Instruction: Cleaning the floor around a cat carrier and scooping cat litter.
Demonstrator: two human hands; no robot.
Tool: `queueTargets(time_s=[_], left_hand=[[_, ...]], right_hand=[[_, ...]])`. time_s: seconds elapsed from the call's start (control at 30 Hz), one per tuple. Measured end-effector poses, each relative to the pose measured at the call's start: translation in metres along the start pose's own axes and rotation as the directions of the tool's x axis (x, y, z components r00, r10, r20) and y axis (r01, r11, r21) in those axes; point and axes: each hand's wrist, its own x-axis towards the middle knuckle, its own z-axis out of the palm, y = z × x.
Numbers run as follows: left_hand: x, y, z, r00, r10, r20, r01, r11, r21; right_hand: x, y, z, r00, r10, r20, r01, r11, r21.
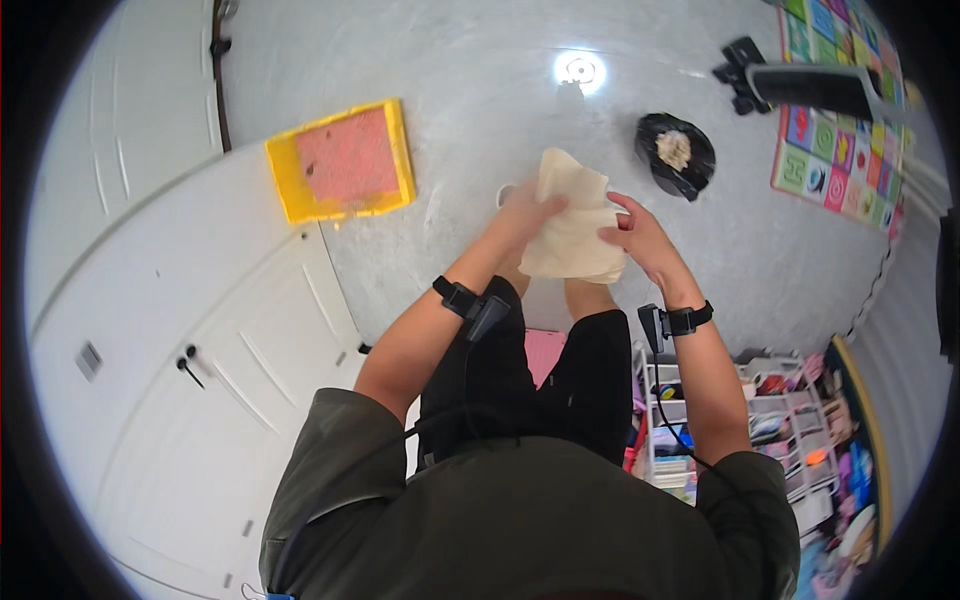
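Cream-coloured thin sheets, paper or cloth, I cannot tell which [574, 244], hang in front of my knees, with one flap folded upward. My left hand [525, 214] grips them at their upper left, its thumb lying over the front. At the right edge is my right hand [636, 234], its thumb and a finger at the sheets and its index finger raised. Whether the right fingers pinch a sheet is hard to see.
A yellow tray with a pink surface [409, 176] is at the left. A black-lined bin [694, 169] holds pale crumpled material. Further right are a black stand [742, 75] and a colourful play mat [814, 169]. A white shelf rack [679, 411] stands at lower right, a white door [255, 352] at left.
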Motion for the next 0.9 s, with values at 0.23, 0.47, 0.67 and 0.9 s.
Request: queueTargets(time_s=[0.23,0.47,0.67,0.9], left_hand=[[-0.080,-0.068,-0.100,0.975,0.022,-0.223,-0.154,0.789,-0.595],[-0.148,-0.096,-0.133,0.794,0.167,-0.584,-0.467,0.782,-0.412],[-0.192,-0.126,-0.132,0.639,0.180,-0.748,-0.580,0.751,-0.315],[-0.224,-0.156,-0.119,0.591,0.046,-0.805,-0.589,0.706,-0.393]], right_hand=[[0.037,-0.004,0.118,0.972,-0.232,0.040,0.231,0.903,-0.363],[0.020,-0.033,0.245,0.839,-0.379,0.390,0.542,0.533,-0.650],[0.029,-0.014,0.304,0.896,-0.074,0.438,0.283,0.855,-0.435],[0.021,0.007,0.323,0.838,0.050,0.544,0.263,0.836,-0.481]])
